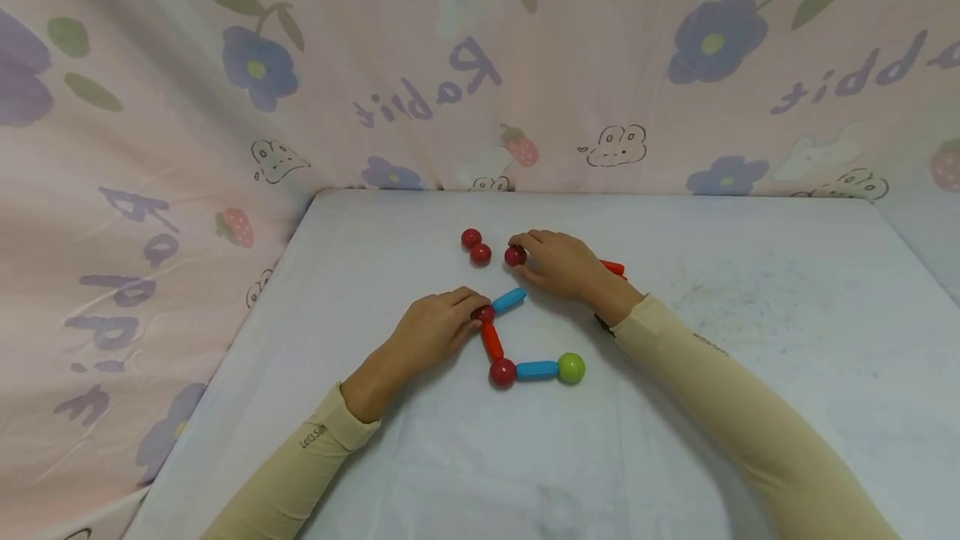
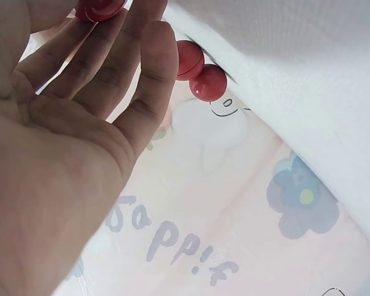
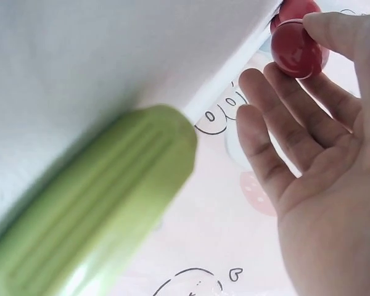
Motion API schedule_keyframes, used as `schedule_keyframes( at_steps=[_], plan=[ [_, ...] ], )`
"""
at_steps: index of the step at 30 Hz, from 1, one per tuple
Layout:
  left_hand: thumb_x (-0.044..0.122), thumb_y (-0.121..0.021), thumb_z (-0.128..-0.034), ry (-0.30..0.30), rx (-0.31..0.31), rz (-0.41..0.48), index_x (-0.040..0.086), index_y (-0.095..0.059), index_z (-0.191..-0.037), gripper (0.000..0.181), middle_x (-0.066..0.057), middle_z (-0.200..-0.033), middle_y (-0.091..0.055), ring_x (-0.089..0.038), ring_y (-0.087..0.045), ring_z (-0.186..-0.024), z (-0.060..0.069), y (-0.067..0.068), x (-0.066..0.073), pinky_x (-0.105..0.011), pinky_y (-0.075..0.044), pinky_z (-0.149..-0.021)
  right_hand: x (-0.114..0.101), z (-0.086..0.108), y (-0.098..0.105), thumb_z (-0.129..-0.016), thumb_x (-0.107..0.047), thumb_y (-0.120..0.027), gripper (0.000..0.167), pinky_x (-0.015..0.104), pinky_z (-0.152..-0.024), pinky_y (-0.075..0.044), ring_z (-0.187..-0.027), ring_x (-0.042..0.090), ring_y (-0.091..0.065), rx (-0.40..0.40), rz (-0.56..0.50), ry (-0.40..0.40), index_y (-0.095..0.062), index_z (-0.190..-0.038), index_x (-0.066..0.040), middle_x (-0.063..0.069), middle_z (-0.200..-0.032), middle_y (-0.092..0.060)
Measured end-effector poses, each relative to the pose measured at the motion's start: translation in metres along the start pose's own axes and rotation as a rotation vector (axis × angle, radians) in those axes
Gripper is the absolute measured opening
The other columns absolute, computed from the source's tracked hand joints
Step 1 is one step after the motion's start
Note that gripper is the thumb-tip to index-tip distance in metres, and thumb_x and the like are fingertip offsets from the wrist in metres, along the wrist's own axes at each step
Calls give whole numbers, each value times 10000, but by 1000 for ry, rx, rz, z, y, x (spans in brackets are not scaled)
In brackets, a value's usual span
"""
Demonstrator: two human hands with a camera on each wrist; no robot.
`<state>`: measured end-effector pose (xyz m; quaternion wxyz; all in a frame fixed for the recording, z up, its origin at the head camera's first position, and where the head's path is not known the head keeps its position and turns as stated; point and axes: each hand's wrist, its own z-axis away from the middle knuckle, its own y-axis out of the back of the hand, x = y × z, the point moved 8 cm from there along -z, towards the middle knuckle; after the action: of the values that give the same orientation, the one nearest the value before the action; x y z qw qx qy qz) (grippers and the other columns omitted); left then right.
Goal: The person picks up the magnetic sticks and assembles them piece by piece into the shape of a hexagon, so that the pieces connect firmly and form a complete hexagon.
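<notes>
My left hand (image 1: 433, 325) holds a red ball (image 1: 487, 314) at the corner of a joined shape on the table. From that ball a blue rod (image 1: 510, 300) points up and right, and a red rod (image 1: 492, 342) runs down to another red ball (image 1: 502, 372). A second blue rod (image 1: 537, 370) links that one to a green ball (image 1: 571, 367). Farther back, my right hand (image 1: 561, 263) pinches a loose red ball (image 3: 297, 49) between thumb and fingers. Its fingers partly cover this ball in the head view.
Two red balls (image 1: 480, 254) lie touching, left of the right hand. A red rod (image 1: 613, 267) shows partly behind the right wrist. Close to the right wrist camera lies a ridged green rod (image 3: 98, 203). A patterned curtain (image 1: 555, 107) hangs at the white table's (image 1: 750, 440) back and left.
</notes>
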<state>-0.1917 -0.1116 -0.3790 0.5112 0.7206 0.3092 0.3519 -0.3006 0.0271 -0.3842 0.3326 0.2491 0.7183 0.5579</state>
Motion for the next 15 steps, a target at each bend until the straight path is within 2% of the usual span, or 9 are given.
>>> schedule_keyframes(
  at_steps=[15],
  plan=[
    [259,-718,-923,11,-14,-16,151,-672,-1231,330,0,-1136,-697,-148,-684,-863,-1,0,0,-326,-589,-805,0,12,1,-945,-320,-669,452,438,-960,-554,-1079,268,-665,-35,1,-13,-569,-1349,-143,94,-1230,-674]
  ],
)
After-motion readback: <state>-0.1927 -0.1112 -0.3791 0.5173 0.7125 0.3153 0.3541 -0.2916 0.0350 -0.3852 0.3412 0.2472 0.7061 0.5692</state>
